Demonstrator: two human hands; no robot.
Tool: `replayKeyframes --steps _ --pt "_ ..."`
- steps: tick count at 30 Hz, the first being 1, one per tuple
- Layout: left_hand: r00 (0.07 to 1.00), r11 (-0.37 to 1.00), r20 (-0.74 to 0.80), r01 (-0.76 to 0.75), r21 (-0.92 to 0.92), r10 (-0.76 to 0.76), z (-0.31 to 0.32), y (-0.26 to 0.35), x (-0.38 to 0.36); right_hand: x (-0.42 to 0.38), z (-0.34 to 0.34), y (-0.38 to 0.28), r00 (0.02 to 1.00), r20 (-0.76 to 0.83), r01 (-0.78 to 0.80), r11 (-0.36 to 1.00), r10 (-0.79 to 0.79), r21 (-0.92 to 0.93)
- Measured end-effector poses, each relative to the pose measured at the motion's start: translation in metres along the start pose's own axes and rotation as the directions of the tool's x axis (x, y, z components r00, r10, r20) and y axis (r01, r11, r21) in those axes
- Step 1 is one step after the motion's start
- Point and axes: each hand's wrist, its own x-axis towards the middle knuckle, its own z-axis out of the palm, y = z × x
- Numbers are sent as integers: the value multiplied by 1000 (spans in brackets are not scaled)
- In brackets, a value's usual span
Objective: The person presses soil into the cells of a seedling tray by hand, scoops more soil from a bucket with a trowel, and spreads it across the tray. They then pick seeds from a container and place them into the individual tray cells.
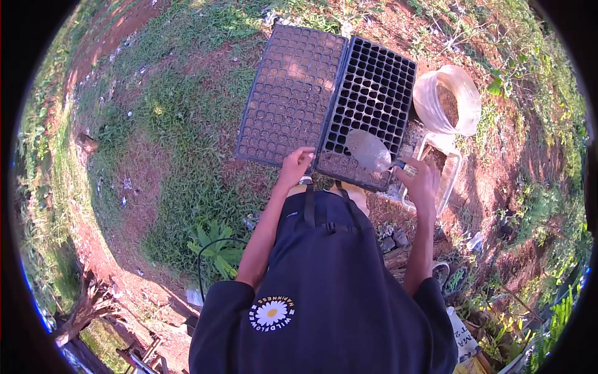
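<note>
Two black seedling trays lie side by side on the ground. The left seedling tray point(289, 93) has its cells filled with brown soil. Most cells of the right seedling tray point(372, 87) are bare, with soil over the rows nearest me. My right hand point(418, 181) is closed round the handle of a trowel point(369, 150), its broad pale blade tilted over the soil at that tray's near end. My left hand point(298, 167) has its fingers curled at the near edge where the trays meet, seemingly gripping the rim; the fingertips are partly hidden.
A pale translucent plastic ring point(464, 103) stands beyond the right tray. Below it lies a whitish rectangular container point(451, 165) with an open top. Grass point(174, 106) and reddish soil surround the trays. A printed sack point(462, 336) and wood pieces are at lower right.
</note>
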Motion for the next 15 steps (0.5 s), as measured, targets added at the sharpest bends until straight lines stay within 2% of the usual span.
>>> replayKeyframes --steps 1,2,4,7,8,11,15 --pt "999 1000 39 -9 4 9 1 -3 -2 -8 13 -4 997 -33 67 998 -67 -8" --pt "997 1000 76 -19 8 19 1 -5 -2 -14 22 -8 997 -34 67 998 -67 -8" --pt "994 999 95 -44 -16 45 4 -15 -1 -25 35 -22 992 118 51 999 -52 13" --pt "989 998 135 -63 -14 64 7 -25 -2 -33 60 -26 977 198 74 996 -84 58" --pt "986 998 154 -58 13 56 7 -28 -2 -36 67 -28 973 215 89 996 -83 -17" --pt "981 992 190 -67 102 47 7 -24 -5 -39 82 -31 979 162 136 989 -125 -62" --pt "978 994 209 -27 101 5 6 -27 -2 -38 83 -36 981 153 124 991 -116 -45"
